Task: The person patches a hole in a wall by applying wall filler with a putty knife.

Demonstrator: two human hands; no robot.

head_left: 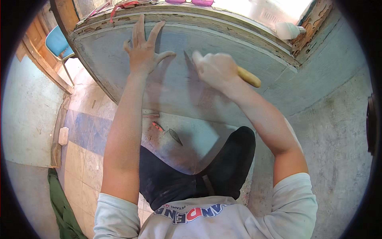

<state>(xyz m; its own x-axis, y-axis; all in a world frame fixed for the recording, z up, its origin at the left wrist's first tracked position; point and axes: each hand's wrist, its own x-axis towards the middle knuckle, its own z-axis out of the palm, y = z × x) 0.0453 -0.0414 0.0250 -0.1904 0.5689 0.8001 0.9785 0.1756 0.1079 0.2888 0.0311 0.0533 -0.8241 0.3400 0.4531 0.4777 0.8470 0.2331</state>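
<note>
My left hand point(144, 49) lies against the grey wall panel point(107, 51) below the window, its fingers spread and the longest fingertips reaching the worn wooden sill. To its right, my right hand point(215, 67) is closed round a tool with a rounded yellow handle point(249, 77); the handle's end sticks out behind my fist. A thin dark point point(186, 56) shows at the panel just left of that fist. Whether it is the tool's blade or a shadow I cannot tell. Motion blurs the right hand slightly.
On the floor by my knees lie a small trowel with a red handle point(158, 126) and a dark pointed blade point(175, 136). The sill point(238, 30) holds a white light bulb point(288, 30) and pink glasses point(202, 2). A blue chair point(57, 42) stands at far left.
</note>
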